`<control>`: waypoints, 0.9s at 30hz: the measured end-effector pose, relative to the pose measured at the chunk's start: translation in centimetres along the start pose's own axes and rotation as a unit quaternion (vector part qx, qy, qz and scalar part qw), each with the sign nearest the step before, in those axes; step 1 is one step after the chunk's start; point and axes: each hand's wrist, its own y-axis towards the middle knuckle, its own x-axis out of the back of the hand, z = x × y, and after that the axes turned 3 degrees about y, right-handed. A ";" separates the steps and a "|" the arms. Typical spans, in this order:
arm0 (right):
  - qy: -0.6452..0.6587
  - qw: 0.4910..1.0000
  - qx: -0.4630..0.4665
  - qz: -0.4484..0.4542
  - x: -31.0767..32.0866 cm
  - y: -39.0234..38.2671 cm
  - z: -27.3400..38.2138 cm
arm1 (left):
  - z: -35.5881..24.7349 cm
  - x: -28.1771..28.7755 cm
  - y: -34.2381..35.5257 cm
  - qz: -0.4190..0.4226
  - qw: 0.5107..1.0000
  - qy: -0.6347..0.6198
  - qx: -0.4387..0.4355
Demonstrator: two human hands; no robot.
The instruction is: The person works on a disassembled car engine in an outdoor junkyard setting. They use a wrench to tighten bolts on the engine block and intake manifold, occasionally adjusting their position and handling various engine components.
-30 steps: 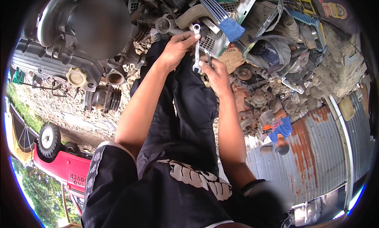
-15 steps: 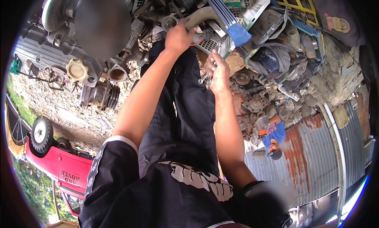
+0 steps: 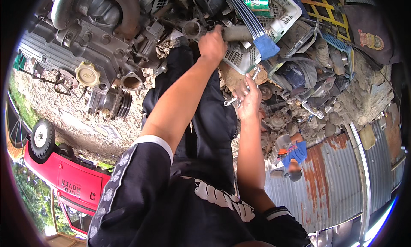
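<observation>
My left hand (image 3: 212,44) is closed on a thick dark hose (image 3: 239,33), which sticks out to the right of the fingers, over the edge of a pale plastic basket (image 3: 287,21). Just left of that hand is a round open pipe end (image 3: 192,29). My right hand (image 3: 249,99) is wrapped round a shiny metal wrench (image 3: 256,72). One wrench end shows above the fingers and the other below left; its middle is hidden in the palm. Some dusty metal parts lie beside the right hand.
A large engine (image 3: 102,46) with a cream cap (image 3: 87,74) stands at the left. Dark scrap parts (image 3: 295,73) pile up at the right. A red vehicle (image 3: 68,178) is at the lower left. Another person in blue (image 3: 296,155) is near a rusty corrugated sheet (image 3: 329,178).
My left hand has shifted right and slightly down with the hose, which now looks straighter. My right hand has moved right and down, still holding the wrench. The view has shifted a little.
</observation>
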 end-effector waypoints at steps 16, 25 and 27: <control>-0.083 0.996 0.022 -0.025 -0.6 -0.1 -0.4 | -2.5 -0.8 0.4 0.080 0.978 0.143 -0.131; -0.058 0.998 0.010 -0.017 1.9 -0.5 -2.0 | -3.0 1.3 -6.8 0.000 0.988 0.006 -0.151; -0.054 0.998 0.006 -0.021 2.5 -0.2 -2.4 | -2.9 0.9 -7.5 0.018 0.994 -0.044 -0.101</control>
